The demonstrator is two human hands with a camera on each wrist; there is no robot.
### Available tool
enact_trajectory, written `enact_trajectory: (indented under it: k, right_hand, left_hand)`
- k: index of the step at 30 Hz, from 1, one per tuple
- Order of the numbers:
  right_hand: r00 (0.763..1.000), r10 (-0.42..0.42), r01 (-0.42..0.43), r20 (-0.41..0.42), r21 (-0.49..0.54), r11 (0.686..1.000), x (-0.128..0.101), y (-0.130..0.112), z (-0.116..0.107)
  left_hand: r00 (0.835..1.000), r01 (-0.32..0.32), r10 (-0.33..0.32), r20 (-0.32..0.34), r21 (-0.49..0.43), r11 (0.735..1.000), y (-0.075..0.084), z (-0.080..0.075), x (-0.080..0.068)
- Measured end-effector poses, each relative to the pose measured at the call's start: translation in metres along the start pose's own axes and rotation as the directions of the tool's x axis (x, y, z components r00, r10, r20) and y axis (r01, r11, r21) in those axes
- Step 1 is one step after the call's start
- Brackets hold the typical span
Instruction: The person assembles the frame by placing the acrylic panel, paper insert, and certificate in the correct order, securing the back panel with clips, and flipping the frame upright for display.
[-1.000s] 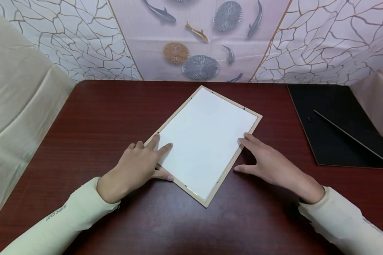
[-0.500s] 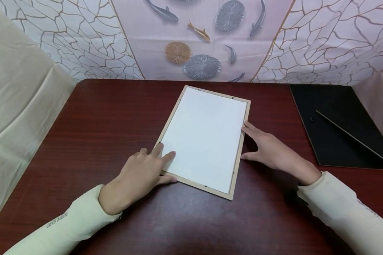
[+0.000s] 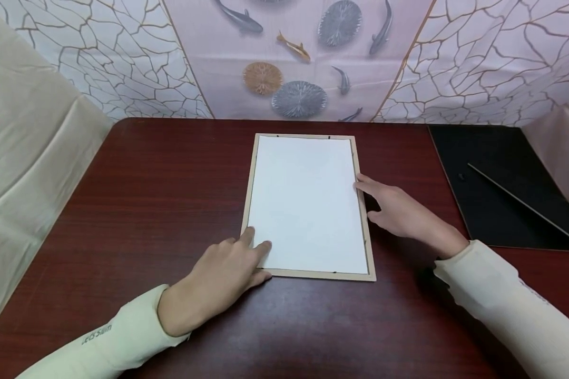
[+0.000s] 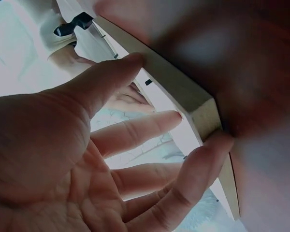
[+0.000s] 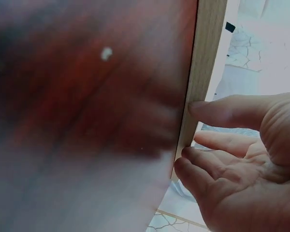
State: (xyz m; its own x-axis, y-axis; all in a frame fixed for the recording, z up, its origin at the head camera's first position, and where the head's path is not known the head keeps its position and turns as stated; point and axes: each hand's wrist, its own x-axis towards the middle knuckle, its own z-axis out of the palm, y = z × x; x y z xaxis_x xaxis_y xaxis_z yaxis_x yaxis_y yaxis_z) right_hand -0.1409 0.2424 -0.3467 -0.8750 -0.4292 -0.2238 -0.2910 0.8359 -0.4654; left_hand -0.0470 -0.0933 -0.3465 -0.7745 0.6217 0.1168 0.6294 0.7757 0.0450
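A picture frame (image 3: 371, 263) with a pale wooden rim lies back side up on the table, a white sheet (image 3: 308, 205) filling it inside the rim. Small dark tabs stick out along its inner edge. At the near left corner my left hand (image 3: 225, 276) holds the frame: the thumb lies along the near side, one finger reaches onto the sheet and others meet the left side. My right hand (image 3: 398, 210) touches the right side with its fingertips and thumb, fingers loosely extended. In the right wrist view, the thumb (image 5: 222, 112) meets the wooden side.
Two black boards lie at the right: a large flat panel (image 3: 448, 173) and a smaller piece (image 3: 531, 195) tilted over it. A small dark bit sits on the panel. The dark red table (image 3: 161, 173) ends at a patterned curtain (image 3: 294, 68).
The picture frame has turned clockwise from a slanted pose to nearly square with the table. My left hand has come slightly toward me and right; my right hand has moved a little away from me.
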Motion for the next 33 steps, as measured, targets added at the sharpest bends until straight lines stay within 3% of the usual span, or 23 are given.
enact_trajectory:
  k: [12,18,26,33]
  right_hand:
    - [1.0,-0.013,0.013,0.006,0.018,1.0,0.018,0.001,-0.004]
    - [1.0,-0.009,0.008,0.013,0.027,1.0,0.016,0.001,-0.004]
    - [0.997,0.055,-0.054,-0.045,0.024,0.998,-0.009,0.015,-0.012]
    - [0.971,0.16,-0.158,-0.176,0.024,0.987,-0.053,0.056,-0.029]
  left_hand:
    - [0.999,0.023,-0.023,-0.023,-0.016,1.0,-0.006,0.001,0.002]
    - [0.995,0.088,-0.086,0.046,-0.048,0.995,-0.011,0.0,0.004]
    - [0.987,0.139,-0.131,0.092,-0.088,0.986,-0.017,0.001,0.004]
    - [0.986,0.139,-0.129,0.102,-0.09,0.986,-0.021,0.002,0.004]
